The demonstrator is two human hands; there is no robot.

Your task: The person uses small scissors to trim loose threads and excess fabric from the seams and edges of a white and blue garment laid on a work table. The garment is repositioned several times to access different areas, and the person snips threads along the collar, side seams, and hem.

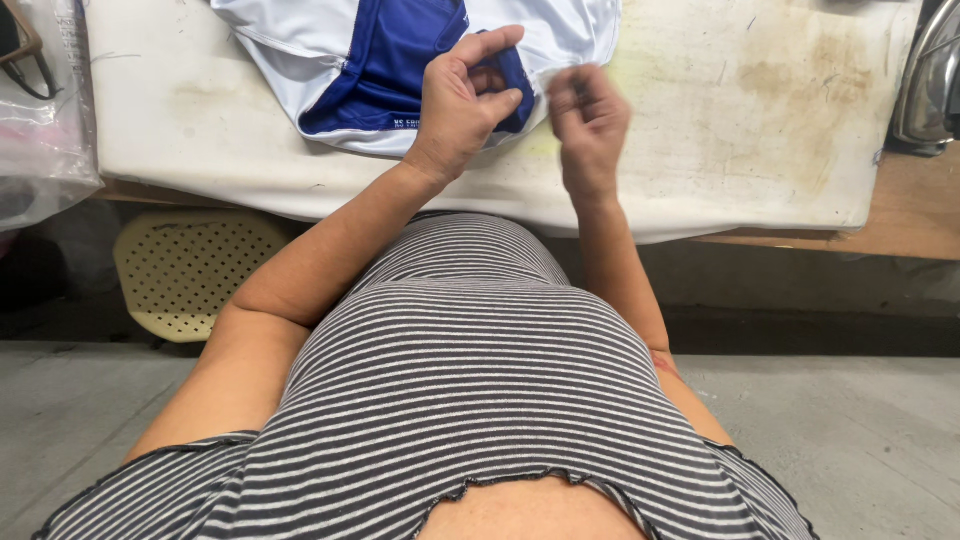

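Garment: white and blue sports garment [390,60] lies spread on the padded white table [760,120], toward its left half, with the upper part cut off by the top edge of the view.
Blue panel: blue panel [400,45] runs down the middle of the garment, with white fabric on either side.
Left hand: left hand [462,100] rests over the lower edge of the garment, fingers curled, thumb and forefinger drawn toward each other; whether they pinch the cloth cannot be told.
Right hand: right hand [588,125] is just beside the left one, over the garment's right edge, blurred; fingers bunched together, and whether they hold anything cannot be told.
Table surface: stained yellow-brown toward the right.
Left side: clear plastic bag [45,140] hangs beside the table, and a pale yellow perforated stool [190,270] stands below it.
Right edge: metal object [930,85], only partly in view.
Clothing: grey and white striped top [470,390] fills the lower view.
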